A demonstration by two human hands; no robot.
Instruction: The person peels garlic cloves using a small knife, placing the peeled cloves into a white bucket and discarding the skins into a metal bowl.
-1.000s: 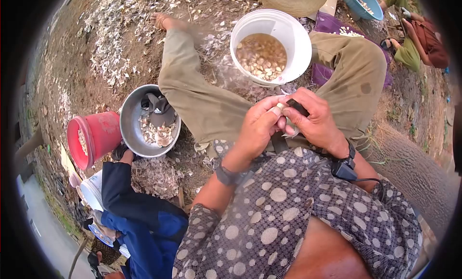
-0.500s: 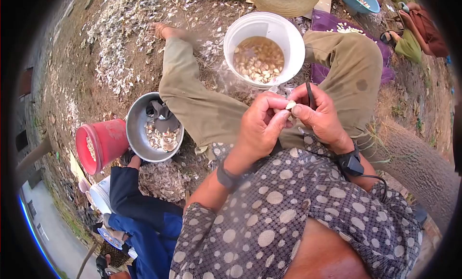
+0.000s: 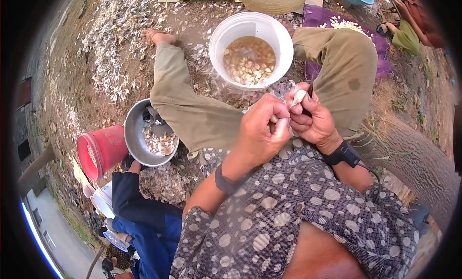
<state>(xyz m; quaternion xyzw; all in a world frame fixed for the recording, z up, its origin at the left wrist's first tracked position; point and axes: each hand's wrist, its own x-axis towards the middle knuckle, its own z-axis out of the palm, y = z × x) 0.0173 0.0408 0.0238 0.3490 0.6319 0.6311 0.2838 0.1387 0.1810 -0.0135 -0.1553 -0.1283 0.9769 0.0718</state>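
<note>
My left hand (image 3: 263, 130) is closed, its thumb and fingers pinched on a pale garlic clove (image 3: 274, 119) that shows between them. Beside it on the right, my right hand (image 3: 310, 118) grips a whitish garlic clove (image 3: 299, 96) between thumb and forefinger, with a dark handle partly hidden behind the fingers. Both hands are close together over my lap. Beyond them stands a white bucket (image 3: 219, 41) with peeled cloves (image 3: 250, 69) in brownish water.
A metal bowl (image 3: 133, 146) with cloves and a dark cloth sits left, beside a red bucket (image 3: 111, 146). Peeled cloves lie on purple cloth (image 3: 383, 53). A straw hat (image 3: 272, 0) is at the top; a tree trunk (image 3: 414, 158) is right. Another person's blue-clad leg (image 3: 149, 231) is lower left.
My hands have moved slightly apart. The right hand has turned, with its clove now raised at the fingertips. The view has shifted, so the white bucket appears further left.
</note>
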